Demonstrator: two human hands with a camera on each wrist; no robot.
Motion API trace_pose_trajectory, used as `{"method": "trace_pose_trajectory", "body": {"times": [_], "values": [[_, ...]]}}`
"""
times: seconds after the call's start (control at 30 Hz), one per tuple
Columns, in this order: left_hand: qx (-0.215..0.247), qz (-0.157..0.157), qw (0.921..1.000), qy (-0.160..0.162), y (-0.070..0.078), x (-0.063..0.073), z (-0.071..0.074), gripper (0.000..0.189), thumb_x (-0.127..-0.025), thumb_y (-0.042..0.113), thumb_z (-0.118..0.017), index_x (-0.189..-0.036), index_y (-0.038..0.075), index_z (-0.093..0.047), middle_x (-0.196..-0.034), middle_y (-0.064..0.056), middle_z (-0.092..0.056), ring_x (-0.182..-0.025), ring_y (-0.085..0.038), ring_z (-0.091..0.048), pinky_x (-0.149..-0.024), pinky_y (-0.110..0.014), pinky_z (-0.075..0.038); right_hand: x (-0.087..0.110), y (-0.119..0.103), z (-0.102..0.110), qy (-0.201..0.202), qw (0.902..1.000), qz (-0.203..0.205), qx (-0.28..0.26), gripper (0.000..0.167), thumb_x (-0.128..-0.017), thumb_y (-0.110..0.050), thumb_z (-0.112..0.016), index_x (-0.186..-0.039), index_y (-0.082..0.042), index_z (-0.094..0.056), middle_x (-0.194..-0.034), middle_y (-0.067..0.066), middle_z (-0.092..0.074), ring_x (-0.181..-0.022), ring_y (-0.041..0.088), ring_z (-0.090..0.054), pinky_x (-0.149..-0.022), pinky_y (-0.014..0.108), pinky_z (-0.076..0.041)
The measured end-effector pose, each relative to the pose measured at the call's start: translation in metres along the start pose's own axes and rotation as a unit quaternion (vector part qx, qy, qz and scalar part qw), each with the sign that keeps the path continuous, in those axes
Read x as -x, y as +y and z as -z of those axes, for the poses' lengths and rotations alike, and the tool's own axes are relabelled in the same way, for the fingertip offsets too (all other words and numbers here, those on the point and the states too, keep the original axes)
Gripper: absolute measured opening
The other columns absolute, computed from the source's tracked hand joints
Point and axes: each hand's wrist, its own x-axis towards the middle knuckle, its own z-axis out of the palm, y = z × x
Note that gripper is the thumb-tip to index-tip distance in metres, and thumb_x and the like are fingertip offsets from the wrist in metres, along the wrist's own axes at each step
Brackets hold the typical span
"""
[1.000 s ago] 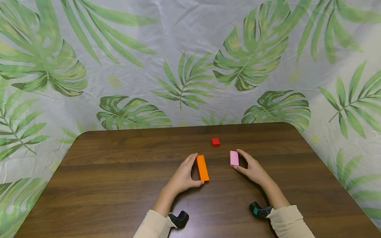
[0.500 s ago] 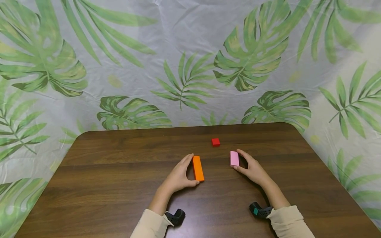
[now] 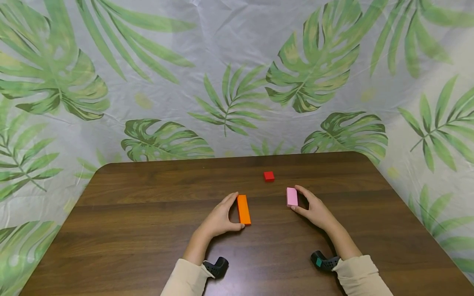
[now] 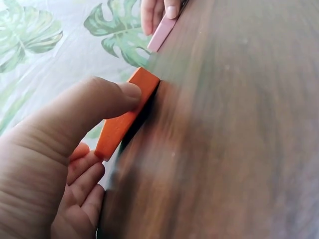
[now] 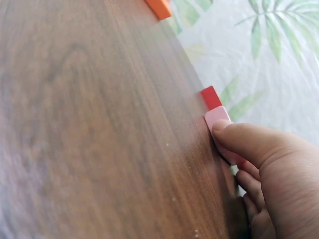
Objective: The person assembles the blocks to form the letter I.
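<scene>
Left hand (image 3: 219,218) has moved orange block (image 3: 244,210) leftward

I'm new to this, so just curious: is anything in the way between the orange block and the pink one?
Nothing visible. In the head view, only tabletop shows between the orange block in the left grip and the pink block in the right grip. The red block sits farther back, off that line.
</scene>
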Motion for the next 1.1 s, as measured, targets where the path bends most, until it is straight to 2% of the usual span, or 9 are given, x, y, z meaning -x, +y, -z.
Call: {"method": "trace_pose_trajectory", "body": {"times": [0.8, 0.93, 1.1], "values": [[0.014, 0.008, 0.9994, -0.032, -0.0008, -0.0015, 0.0018, 0.094, -0.065, 0.023, -0.074, -0.142, 0.005, -0.022, -0.144, -0.011, -0.024, -0.13, -0.03, -0.021, -0.1, -0.046, -0.026, -0.0008, -0.0015, 0.0001, 0.001, 1.0, -0.007, -0.001, 0.074, -0.081, -0.033, -0.066, -0.138, -0.002, -0.03, -0.136, 0.022, -0.034, -0.125, 0.037, -0.028, -0.098, 0.053, -0.024], [0.017, 0.011, 0.9994, -0.029, -0.0016, -0.0009, 0.0016, 0.096, -0.065, 0.027, -0.075, -0.142, 0.006, -0.021, -0.144, -0.011, -0.023, -0.13, -0.03, -0.019, -0.1, -0.047, -0.025, -0.0008, -0.0009, -0.0003, 0.005, 0.9999, -0.004, 0.007, 0.075, -0.08, -0.034, -0.067, -0.138, -0.002, -0.031, -0.137, 0.021, -0.034, -0.125, 0.037, -0.028, -0.098, 0.053, -0.024], [0.005, 0.009, 0.9999, -0.011, -0.0052, -0.0007, 0.0015, 0.088, -0.072, 0.039, -0.07, -0.141, 0.006, -0.026, -0.143, -0.013, -0.026, -0.131, -0.029, -0.016, -0.099, -0.049, -0.025, -0.0004, 0.0002, -0.0008, 0.012, 0.9998, -0.003, 0.015, 0.075, -0.08, -0.034, -0.067, -0.137, -0.002, -0.032, -0.137, 0.02, -0.034, -0.125, 0.039, -0.027, -0.097, 0.055, -0.024]]}}
